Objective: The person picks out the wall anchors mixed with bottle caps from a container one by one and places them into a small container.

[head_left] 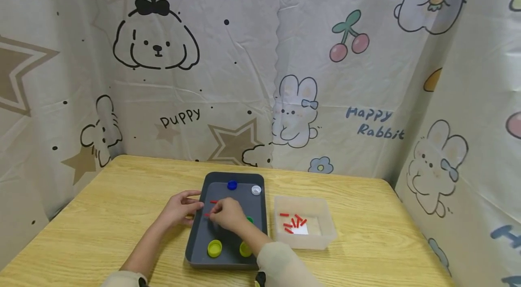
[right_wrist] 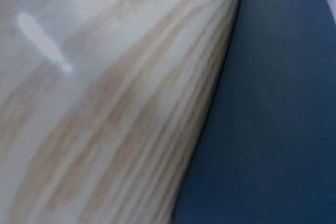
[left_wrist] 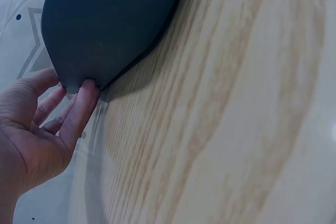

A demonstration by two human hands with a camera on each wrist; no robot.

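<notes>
A dark grey tray (head_left: 228, 257) lies on the wooden table. At its left side my left hand (head_left: 181, 208) grips the edge, thumb by the rim; the left wrist view shows the left hand (left_wrist: 47, 124) with fingertips against the tray's outer wall (left_wrist: 105, 24). Over the tray, my right hand (head_left: 229, 214) pinches a small red stick (head_left: 207, 214) near the left wall. Another red stick (head_left: 213, 202) lies just beyond it. Caps sit in the tray: blue (head_left: 232, 185), white (head_left: 256, 190), green (head_left: 249, 219), partly hidden, and yellow (head_left: 214, 248), (head_left: 245, 249).
Right of the tray stands a translucent plastic box (head_left: 325, 232) with several red sticks (head_left: 298, 221) and a white piece (head_left: 300, 229) in it. A printed curtain (head_left: 252, 74) hangs behind the wooden table (head_left: 358, 242). The right wrist view shows the tray's outer wall (right_wrist: 262, 119) and tabletop.
</notes>
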